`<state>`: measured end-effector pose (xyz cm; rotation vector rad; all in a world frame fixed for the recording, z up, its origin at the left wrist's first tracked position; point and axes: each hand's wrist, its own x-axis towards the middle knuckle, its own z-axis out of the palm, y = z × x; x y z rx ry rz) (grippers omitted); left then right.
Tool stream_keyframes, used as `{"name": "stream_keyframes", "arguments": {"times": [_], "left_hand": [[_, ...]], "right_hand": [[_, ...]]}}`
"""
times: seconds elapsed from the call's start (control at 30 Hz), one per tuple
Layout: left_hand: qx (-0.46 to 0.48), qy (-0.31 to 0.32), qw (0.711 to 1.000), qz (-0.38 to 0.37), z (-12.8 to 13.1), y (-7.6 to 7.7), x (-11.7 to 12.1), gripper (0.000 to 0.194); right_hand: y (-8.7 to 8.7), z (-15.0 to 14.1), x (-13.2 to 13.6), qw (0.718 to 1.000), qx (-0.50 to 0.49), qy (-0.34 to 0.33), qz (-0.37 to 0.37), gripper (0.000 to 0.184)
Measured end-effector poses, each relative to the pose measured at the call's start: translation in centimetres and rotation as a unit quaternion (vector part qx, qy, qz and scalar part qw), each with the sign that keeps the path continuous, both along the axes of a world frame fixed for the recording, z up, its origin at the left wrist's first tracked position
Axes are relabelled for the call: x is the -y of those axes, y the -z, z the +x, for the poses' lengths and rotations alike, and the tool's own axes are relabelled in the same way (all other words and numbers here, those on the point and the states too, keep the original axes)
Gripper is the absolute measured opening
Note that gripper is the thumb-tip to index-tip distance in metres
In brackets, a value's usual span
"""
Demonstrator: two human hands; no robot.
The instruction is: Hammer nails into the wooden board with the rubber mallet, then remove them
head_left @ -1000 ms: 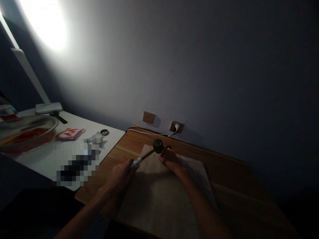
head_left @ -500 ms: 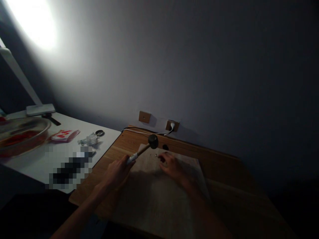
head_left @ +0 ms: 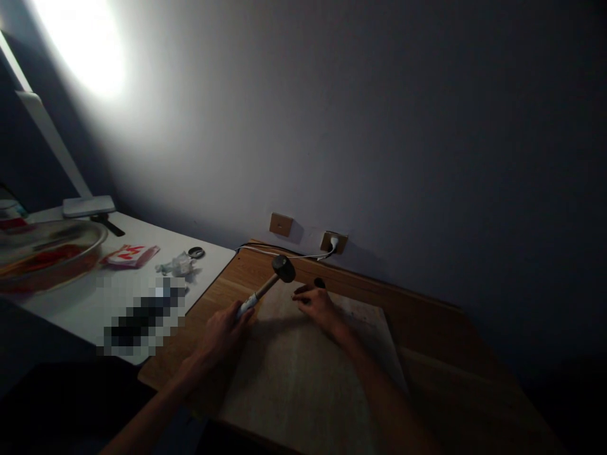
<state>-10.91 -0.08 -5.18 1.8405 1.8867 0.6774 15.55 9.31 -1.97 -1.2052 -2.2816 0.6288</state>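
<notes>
My left hand is closed around the pale handle of a rubber mallet, whose dark head is raised above the far part of a light wooden board. My right hand is low over the board, its fingertips pinched together just right of and below the mallet head. Whatever those fingers grip is too small and dim to make out. A dark round spot shows just behind the right hand.
The board lies on a brown wooden table against the wall. A white plug and cables run along its back edge. On the white table at left stand a lamp, a large clear bowl, a red-and-white packet and crumpled plastic.
The mallet head has shifted slightly left. My right fingertips have moved a little left, over where a small shiny piece showed on the board. The view has turned slightly left.
</notes>
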Motion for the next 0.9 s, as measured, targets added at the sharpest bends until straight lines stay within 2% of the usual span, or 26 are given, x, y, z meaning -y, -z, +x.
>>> {"name": "stream_keyframes", "arguments": {"times": [0.1, 0.2, 0.47, 0.67, 0.9], "left_hand": [[0.016, 0.003, 1.0, -0.003, 0.0, -0.4, 0.2, 0.031], [0.019, 0.0, 1.0, 0.001, 0.0, -0.5, 0.2, 0.031], [0.015, 0.0, 1.0, 0.0, 0.0, -0.3, 0.4, 0.03], [0.006, -0.006, 1.0, -0.021, 0.3, -1.2, 0.6, 0.026], [-0.002, -0.008, 1.0, -0.022, -0.2, -0.8, 0.7, 0.028]], "right_hand": [[0.8, -0.5, -2.0, 1.0, 0.014, 0.011, 0.004, 0.033], [1.5, -1.2, -2.8, 0.999, 0.04, 0.01, 0.01, 0.035], [1.7, -1.7, -2.9, 0.992, 0.116, -0.017, 0.04, 0.026], [1.7, -1.9, -2.7, 0.99, 0.131, -0.002, 0.061, 0.04], [1.7, -2.3, -2.4, 0.988, 0.127, 0.04, 0.084, 0.044]]}}
